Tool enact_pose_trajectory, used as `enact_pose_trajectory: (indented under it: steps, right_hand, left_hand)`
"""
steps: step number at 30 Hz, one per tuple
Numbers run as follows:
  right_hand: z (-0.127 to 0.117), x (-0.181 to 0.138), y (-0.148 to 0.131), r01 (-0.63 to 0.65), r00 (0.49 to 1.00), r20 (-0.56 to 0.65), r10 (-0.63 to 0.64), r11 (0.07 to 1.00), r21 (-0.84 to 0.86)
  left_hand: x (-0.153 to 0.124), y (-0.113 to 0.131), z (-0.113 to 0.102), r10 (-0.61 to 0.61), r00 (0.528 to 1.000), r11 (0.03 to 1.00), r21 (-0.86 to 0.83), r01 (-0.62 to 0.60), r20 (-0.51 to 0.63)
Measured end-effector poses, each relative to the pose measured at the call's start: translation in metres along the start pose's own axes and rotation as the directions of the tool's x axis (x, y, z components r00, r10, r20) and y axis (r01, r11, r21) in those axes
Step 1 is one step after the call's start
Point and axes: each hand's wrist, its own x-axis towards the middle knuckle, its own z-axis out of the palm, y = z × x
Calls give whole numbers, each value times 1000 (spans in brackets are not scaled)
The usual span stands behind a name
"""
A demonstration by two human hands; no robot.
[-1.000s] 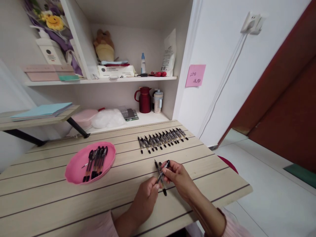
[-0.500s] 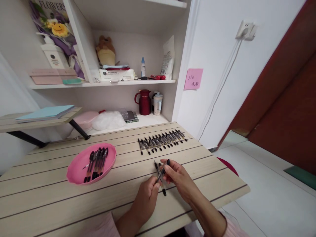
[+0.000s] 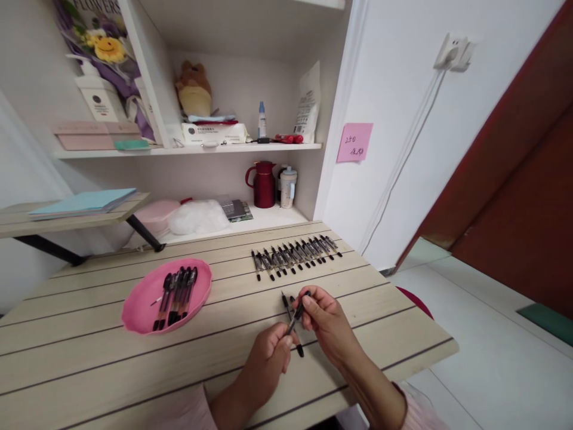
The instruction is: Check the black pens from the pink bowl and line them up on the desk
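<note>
Between my hands is a gel pen (image 3: 292,324) with a clear barrel and a black cap (image 3: 299,306). My left hand (image 3: 267,356) is closed around the barrel at its lower end. The fingers of my right hand (image 3: 330,322) pinch the black cap at the upper end. Beneath, another pen (image 3: 285,300) lies on the table, partly hidden by my hands, with a second dark pen tip or part beside it. Farther back, several pens (image 3: 293,257) lie side by side in a slanting row. To the left, a pink tray (image 3: 136,298) holds several capped pens (image 3: 179,295).
The slatted wooden table (image 3: 134,370) ends at a right edge near the tiled floor. A small raised shelf (image 3: 129,206) with blue paper stands at the left. Behind are white shelves with a red jug (image 3: 264,186), a light cup (image 3: 287,188) and a plastic bag (image 3: 199,218).
The black cap now shows lower along the pen between my hands, and my right fingers have shifted slightly. The whole view has moved a little; tray and row of pens look the same.
</note>
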Motion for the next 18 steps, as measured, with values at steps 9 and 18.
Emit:
enact_pose_trajectory:
  steps: [9, 18]
  right_hand:
    - [11, -11, 5, 41, 992, -115, -48, 997, -65]
    - [13, -6, 1, 48, 990, -128, -60, 994, -96]
  left_hand:
    - [-6, -3, 4, 258, 962, 849, 498, -179, -94]
    - [-4, 1, 3, 192, 980, 936, 312, -165, -58]
